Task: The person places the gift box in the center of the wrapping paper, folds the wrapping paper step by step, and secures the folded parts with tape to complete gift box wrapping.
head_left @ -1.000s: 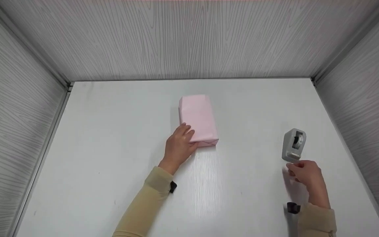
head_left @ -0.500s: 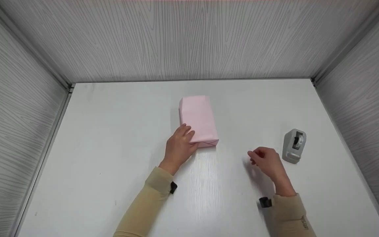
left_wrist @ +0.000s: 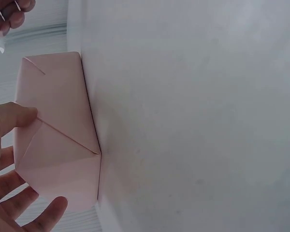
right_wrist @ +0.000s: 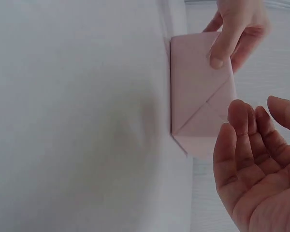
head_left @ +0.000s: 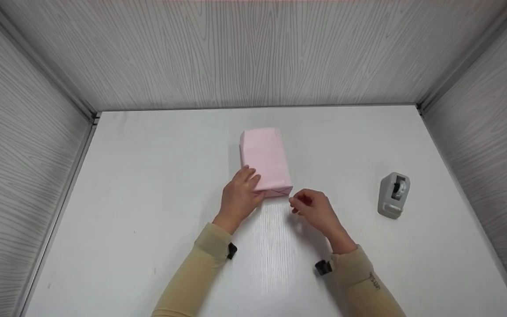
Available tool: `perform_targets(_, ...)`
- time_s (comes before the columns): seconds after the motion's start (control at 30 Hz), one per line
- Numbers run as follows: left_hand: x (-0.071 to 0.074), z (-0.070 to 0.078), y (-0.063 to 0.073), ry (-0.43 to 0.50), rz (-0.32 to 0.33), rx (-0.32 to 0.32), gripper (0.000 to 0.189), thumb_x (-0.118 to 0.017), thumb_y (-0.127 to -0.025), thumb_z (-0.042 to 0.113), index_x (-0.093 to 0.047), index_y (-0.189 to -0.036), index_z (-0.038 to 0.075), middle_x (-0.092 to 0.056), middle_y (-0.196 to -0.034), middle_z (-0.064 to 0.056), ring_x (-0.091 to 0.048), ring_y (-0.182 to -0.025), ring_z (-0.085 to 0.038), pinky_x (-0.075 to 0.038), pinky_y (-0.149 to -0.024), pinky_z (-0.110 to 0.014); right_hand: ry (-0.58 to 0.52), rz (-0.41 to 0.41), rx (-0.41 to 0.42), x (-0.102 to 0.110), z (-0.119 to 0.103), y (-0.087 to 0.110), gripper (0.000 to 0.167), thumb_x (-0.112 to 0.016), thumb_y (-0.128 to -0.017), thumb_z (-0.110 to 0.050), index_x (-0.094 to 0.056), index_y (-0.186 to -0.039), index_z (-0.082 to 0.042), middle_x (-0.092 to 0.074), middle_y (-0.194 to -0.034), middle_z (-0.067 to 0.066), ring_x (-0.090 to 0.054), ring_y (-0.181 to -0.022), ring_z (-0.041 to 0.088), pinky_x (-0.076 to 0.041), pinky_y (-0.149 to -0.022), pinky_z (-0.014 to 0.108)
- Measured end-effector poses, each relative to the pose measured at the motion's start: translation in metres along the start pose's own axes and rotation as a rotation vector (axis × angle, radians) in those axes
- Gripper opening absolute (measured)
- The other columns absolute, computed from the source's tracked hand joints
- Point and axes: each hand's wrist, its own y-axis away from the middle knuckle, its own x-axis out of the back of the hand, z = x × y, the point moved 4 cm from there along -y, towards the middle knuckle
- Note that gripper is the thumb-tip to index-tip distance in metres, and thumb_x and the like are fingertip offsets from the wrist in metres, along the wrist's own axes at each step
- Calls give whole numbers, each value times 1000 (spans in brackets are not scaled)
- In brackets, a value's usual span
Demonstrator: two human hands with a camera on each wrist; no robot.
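Observation:
A box wrapped in pink paper (head_left: pixel 265 152) lies on the white table, its folded end facing the person. My left hand (head_left: pixel 239 198) holds its near left corner. In the left wrist view the left thumb (left_wrist: pixel 26 116) presses on the folded end flap (left_wrist: pixel 63 137), with the other fingers along the side and top. Just off the box's near right corner is my right hand (head_left: pixel 317 211), thumb and fingers brought together. A small strip of clear tape (left_wrist: pixel 1 46) hangs from its fingertips in the left wrist view; the right wrist view does not show the strip.
A grey tape dispenser (head_left: pixel 393 196) with a roll in it stands on the right part of the white table (head_left: pixel 148 176). Grey wood-grain panels (head_left: pixel 253 53) rise at the back and both sides.
My right hand has moved left from the tape dispenser to the near right corner of the pink box. The left hand and the box have stayed in place.

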Motion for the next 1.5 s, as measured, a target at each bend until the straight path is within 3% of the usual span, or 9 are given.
perform_targets(0.33,-1,0,2,0,3,-7,41,-81,-80,29,-72,-111,5,-63,-123,-11,-52,-126,-29,-50,-93,-39,-182,-39,-1,-37,-10,-17,19,-64,-96,-12,-67,-105,5,-67,-90,18,-66,-75,23,-57,-70,43)
perform_targets(0.57,-2,0,3,10,12,-16,43,-82,-80,35,-72,-111,5,-63,-123,-12,-53,-125,-30,-50,-94,-39,-240,-56,-58,-45,-7,-26,24,-66,-96,-16,-66,-104,7,-67,-95,23,-65,-77,31,-54,-71,51)
perform_targets(0.73,-1,0,3,18,11,-17,42,-81,-81,32,-73,-111,5,-63,-123,-13,-53,-125,-30,-50,-93,-39,-241,-43,-90,-46,-4,-30,24,-67,-95,-18,-67,-103,5,-68,-94,19,-65,-80,38,-54,-69,49)
perform_targets(0.93,-2,0,2,17,3,-9,40,-80,-82,29,-73,-113,5,-63,-124,-12,-52,-126,-29,-50,-94,-39,-239,-16,-99,-48,-6,-33,19,-67,-94,-18,-69,-99,0,-68,-88,15,-63,-71,24,-52,-63,36)
perform_targets(1.07,-2,1,1,12,-5,-11,40,-79,-83,29,-72,-115,5,-62,-125,-12,-51,-127,-29,-49,-96,-39,-243,8,-135,-49,-7,-34,15,-67,-95,-16,-69,-96,-2,-67,-84,12,-62,-70,21,-52,-62,33)
perform_targets(1.23,-1,0,1,17,0,-11,42,-80,-82,29,-72,-115,5,-62,-125,-11,-51,-127,-29,-49,-96,-39,-233,55,-158,-49,-10,-36,19,-67,-95,-19,-70,-91,-1,-68,-83,14,-62,-71,26,-52,-62,35)
perform_targets(1.5,-1,0,1,7,25,-23,39,-81,-80,26,-73,-112,5,-63,-123,-11,-53,-126,-29,-49,-95,-38,-206,117,-160,-48,-12,-41,25,-67,-94,-19,-72,-83,3,-68,-80,20,-62,-65,22,-48,-55,27)
